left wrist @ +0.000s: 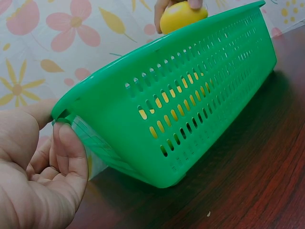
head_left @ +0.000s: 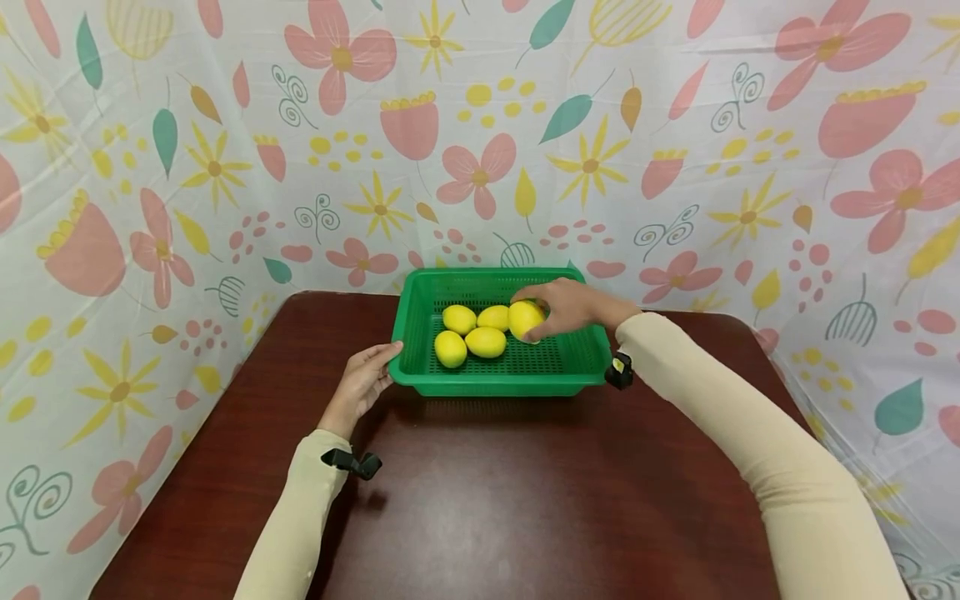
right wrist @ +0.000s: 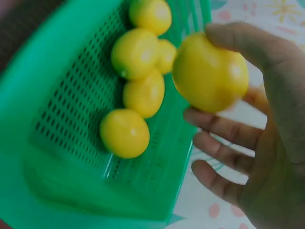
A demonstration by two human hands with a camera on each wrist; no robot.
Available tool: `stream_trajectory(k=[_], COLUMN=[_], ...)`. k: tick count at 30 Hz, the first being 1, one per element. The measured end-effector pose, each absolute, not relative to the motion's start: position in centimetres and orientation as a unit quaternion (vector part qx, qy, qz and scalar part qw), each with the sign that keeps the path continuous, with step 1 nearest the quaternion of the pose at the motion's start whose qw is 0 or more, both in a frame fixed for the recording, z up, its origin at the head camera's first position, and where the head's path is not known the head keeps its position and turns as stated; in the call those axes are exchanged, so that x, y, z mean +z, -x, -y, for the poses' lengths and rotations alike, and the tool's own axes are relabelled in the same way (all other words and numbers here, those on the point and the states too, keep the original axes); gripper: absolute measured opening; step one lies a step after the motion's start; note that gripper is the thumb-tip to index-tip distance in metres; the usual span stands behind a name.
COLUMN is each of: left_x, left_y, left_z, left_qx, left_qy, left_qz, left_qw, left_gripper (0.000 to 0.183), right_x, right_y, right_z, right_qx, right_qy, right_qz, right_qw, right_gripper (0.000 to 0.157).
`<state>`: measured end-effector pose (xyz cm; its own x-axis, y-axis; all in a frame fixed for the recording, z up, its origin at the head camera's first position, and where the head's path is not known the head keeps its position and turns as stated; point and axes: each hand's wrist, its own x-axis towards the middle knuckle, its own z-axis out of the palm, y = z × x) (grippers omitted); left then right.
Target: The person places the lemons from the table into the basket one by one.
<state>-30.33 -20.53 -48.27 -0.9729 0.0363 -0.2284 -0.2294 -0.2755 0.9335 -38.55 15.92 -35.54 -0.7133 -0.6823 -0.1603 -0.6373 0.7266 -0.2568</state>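
A green plastic basket (head_left: 510,385) with slotted walls stands on the table, several yellow lemons (head_left: 486,342) lying in its left and middle part. My right hand (head_left: 572,304) holds one lemon (right wrist: 209,72) between thumb and fingertips, above the basket floor. In the left wrist view this lemon (left wrist: 183,18) shows over the basket's rim. My left hand (head_left: 362,385) pinches the rim at the basket's left end, thumb on top and fingers (left wrist: 69,148) curled beneath. Through the slots in the basket wall (left wrist: 119,114), yellow from the lemons shows.
The dark reddish-brown wooden table (head_left: 480,500) stretches in front of the basket. Behind and at both sides hangs a white curtain (head_left: 480,125) printed with flowers and leaves. Small black camera mounts (head_left: 352,463) are strapped to both wrists over cream sleeves (head_left: 720,408).
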Motion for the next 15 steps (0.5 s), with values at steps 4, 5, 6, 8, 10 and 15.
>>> stream_trajectory(k=[4, 5, 6, 8, 10, 15], left_x=[-48.4, -48.4, -48.4, -48.4, -48.4, -48.3], left_y=[30.3, 30.3, 30.3, 30.3, 30.3, 30.3], left_z=[20.6, 20.6, 20.6, 20.6, 20.6, 20.6], left_qx=[0.797, 0.797, 0.797, 0.796, 0.794, 0.79], left_qy=[0.085, 0.085, 0.086, 0.087, 0.087, 0.085], left_qz=[-0.592, -0.593, -0.592, -0.593, -0.597, -0.603], left_qw=[0.082, 0.082, 0.081, 0.079, 0.076, 0.076], left_gripper=[0.024, 0.023, 0.022, 0.021, 0.021, 0.023], right_x=[-36.0, -36.2, -36.4, -36.8, -37.2, -37.9], right_y=[39.9, 40.2, 40.6, 41.2, 41.7, 42.7], right_z=[-15.8, -15.7, -15.7, -15.6, -15.4, -14.8], right_qx=[-0.078, -0.074, -0.068, -0.059, -0.05, -0.013], right_qy=[0.375, 0.377, 0.379, 0.38, 0.378, 0.368], right_qz=[-0.911, -0.909, -0.907, -0.906, -0.906, -0.902], right_qw=[0.156, 0.163, 0.169, 0.177, 0.186, 0.225], right_gripper=[0.074, 0.074, 0.075, 0.075, 0.075, 0.075])
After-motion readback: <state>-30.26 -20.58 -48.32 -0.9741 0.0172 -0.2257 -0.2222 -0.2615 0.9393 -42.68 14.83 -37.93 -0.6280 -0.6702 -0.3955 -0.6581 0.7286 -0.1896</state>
